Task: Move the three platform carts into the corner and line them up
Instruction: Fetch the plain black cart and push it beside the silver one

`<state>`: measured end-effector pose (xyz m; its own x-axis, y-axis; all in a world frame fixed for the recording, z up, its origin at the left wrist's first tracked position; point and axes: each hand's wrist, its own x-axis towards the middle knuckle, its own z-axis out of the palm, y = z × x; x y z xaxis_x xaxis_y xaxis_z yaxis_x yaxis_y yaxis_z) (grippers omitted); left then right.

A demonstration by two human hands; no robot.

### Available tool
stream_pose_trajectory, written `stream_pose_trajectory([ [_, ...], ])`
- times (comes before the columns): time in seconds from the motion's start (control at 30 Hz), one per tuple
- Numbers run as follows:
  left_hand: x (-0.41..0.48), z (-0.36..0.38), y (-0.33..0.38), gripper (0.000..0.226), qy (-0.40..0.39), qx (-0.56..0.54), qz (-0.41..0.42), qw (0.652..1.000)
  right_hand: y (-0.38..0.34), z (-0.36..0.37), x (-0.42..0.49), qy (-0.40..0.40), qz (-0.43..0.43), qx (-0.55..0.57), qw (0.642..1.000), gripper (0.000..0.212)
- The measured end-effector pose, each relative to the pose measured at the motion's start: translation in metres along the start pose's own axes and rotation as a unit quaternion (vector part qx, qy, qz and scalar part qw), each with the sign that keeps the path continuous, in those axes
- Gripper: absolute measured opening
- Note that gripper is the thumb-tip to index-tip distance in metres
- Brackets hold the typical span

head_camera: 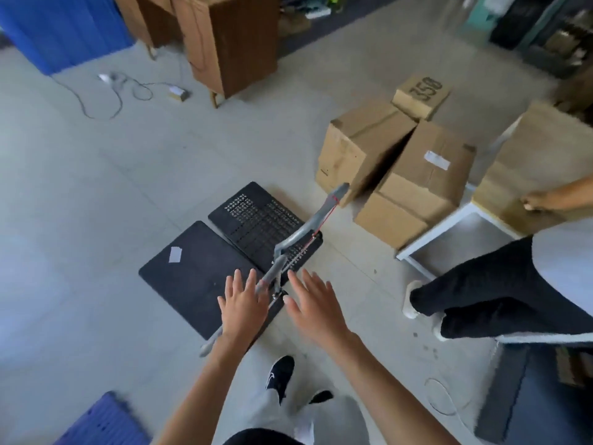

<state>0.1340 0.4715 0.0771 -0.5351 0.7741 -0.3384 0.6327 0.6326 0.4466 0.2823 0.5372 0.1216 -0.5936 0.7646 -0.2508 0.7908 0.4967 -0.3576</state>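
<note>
Two black platform carts stand side by side on the floor ahead of me. The nearer cart point(195, 271) has a smooth deck with a white sticker. The farther cart point(256, 216) has a perforated deck. Their grey handles point(308, 226) rise in a line between my hands. My left hand point(244, 303) hovers with spread fingers over the nearer cart's handle, and whether it touches the handle is unclear. My right hand point(311, 303) is open just right of the handle, holding nothing. A blue ribbed platform point(102, 422) shows at the bottom left.
Stacked cardboard boxes point(401, 162) stand right of the carts beside a white frame point(449, 232). Another person's legs point(500, 290) and hand point(545, 197) are at the right. A wooden cabinet point(231, 43), a cable point(106, 91) and a blue panel point(61, 27) lie beyond.
</note>
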Motion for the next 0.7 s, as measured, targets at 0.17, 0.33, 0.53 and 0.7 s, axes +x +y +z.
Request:
stream_pose_trajectory([
  [0.17, -0.018, 0.005, -0.015, 0.059, 0.046, -0.009, -0.127, 0.991, 0.005, 0.013, 0.036, -0.048, -0.157, -0.028, 0.986, 0.059],
  [0.33, -0.066, 0.029, -0.017, 0.057, 0.082, -0.042, -0.261, 0.961, 0.012, 0.028, 0.044, -0.125, -0.25, -0.051, 0.959, 0.057],
  [0.53, -0.078, 0.06, -0.01, 0.061, 0.065, -0.039, -0.291, 0.954, 0.027, 0.056, 0.071, -0.173, -0.287, -0.112, 0.935, 0.056],
  [0.7, -0.048, 0.066, -0.018, 0.064, 0.065, -0.03, -0.276, 0.959, 0.033, 0.072, 0.11, -0.158, -0.299, -0.156, 0.928, 0.055],
])
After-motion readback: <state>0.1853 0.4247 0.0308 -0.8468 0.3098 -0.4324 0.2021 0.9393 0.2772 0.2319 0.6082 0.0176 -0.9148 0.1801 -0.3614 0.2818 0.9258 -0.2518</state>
